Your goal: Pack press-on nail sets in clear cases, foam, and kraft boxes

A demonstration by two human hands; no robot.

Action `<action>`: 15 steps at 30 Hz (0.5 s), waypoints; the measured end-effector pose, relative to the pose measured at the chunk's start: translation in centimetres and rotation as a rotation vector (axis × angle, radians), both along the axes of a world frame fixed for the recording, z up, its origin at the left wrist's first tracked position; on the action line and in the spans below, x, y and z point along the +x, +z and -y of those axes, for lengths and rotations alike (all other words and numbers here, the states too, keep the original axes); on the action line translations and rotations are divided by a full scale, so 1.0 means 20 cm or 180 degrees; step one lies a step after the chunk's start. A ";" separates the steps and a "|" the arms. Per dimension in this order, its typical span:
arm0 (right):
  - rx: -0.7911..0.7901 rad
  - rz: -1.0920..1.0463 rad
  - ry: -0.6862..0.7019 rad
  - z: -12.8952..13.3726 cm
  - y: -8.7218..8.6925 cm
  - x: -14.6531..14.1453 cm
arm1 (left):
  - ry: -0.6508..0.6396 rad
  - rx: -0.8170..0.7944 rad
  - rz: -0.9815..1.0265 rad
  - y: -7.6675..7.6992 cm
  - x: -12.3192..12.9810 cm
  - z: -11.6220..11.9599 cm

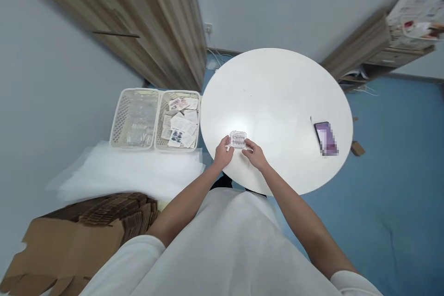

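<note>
A small clear plastic case [238,139] with a row of little compartments or pieces inside is held just over the near left part of the white round table [277,97]. My left hand [224,152] grips its left side, thumb at the near corner. On the opposite side, the fingers of my right hand [255,153] hold the right edge, with the thumb below it. What lies inside the case is too small to make out.
Left of the table stand a white basket [118,118] of clear plastic cases and another basket [199,122] of printed cards. Nearer are white packing sheets [132,171] and flattened cardboard boxes [72,245]. A phone [325,138] lies on the table's right side.
</note>
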State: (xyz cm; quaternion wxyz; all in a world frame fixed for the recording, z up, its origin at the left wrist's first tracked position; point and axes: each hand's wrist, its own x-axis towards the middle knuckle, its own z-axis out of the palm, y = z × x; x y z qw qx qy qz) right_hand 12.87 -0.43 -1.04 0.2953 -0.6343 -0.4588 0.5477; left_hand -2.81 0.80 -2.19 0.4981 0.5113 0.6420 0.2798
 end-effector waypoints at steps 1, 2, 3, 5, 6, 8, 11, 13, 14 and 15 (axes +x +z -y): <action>0.0052 0.0076 -0.0064 0.05 0.01 0.06 | -0.0129 0.0029 0.0052 0.01 0.05 0.02; 0.0098 0.0160 -0.0134 0.10 0.01 0.13 | -0.0280 0.0049 0.0081 0.03 0.10 0.03; 0.0132 0.0253 -0.0211 0.15 0.02 0.19 | -0.0449 0.0058 0.0090 0.04 0.16 0.05; 0.0166 0.0434 -0.0364 0.25 0.03 0.33 | -0.0802 0.0040 0.0043 0.06 0.27 0.10; 0.0167 0.0511 -0.0422 0.30 0.04 0.39 | -0.0957 0.0020 -0.0011 0.07 0.32 0.13; 0.0159 0.0628 -0.0476 0.38 0.03 0.51 | -0.1187 -0.0013 -0.0144 0.07 0.42 0.19; 0.0201 0.0750 -0.0379 0.47 0.02 0.65 | -0.1351 0.0033 -0.0290 0.06 0.55 0.27; 0.0277 0.0832 -0.0228 0.50 0.00 0.71 | -0.1377 0.0107 -0.0344 0.05 0.61 0.32; 0.0313 0.0874 -0.0135 0.51 -0.01 0.73 | -0.1363 0.0134 -0.0385 0.04 0.63 0.35; 0.0345 0.0910 -0.0031 0.52 -0.02 0.74 | -0.1334 0.0144 -0.0441 0.03 0.65 0.37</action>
